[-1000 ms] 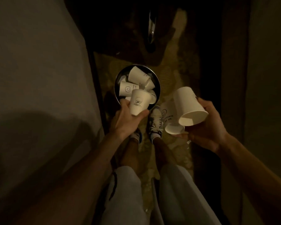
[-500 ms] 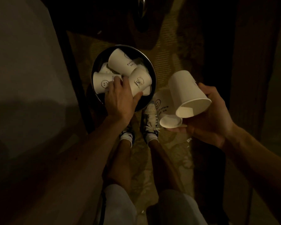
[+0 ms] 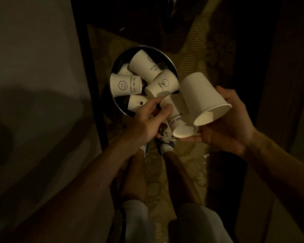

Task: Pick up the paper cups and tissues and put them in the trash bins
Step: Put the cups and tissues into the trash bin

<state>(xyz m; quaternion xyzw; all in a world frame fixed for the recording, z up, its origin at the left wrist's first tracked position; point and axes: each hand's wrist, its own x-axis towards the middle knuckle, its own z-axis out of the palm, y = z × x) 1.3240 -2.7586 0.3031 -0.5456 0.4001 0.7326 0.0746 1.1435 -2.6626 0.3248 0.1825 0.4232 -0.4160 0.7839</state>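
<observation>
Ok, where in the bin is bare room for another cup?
Bare gaps: along the upper-left wall of the trash bin, beside the top cup, and at its lower-left wall under the smiley cup. Centre and right are crowded; the left hand, pinching the printed cup, covers the near rim.

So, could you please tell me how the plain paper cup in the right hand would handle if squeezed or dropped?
Probably light: the right hand holds the plain cup together with a printed cup. Its thin open rim would likely dent if squeezed. Round and tapered, it may roll, as cups in the bin lie sideways.
</observation>
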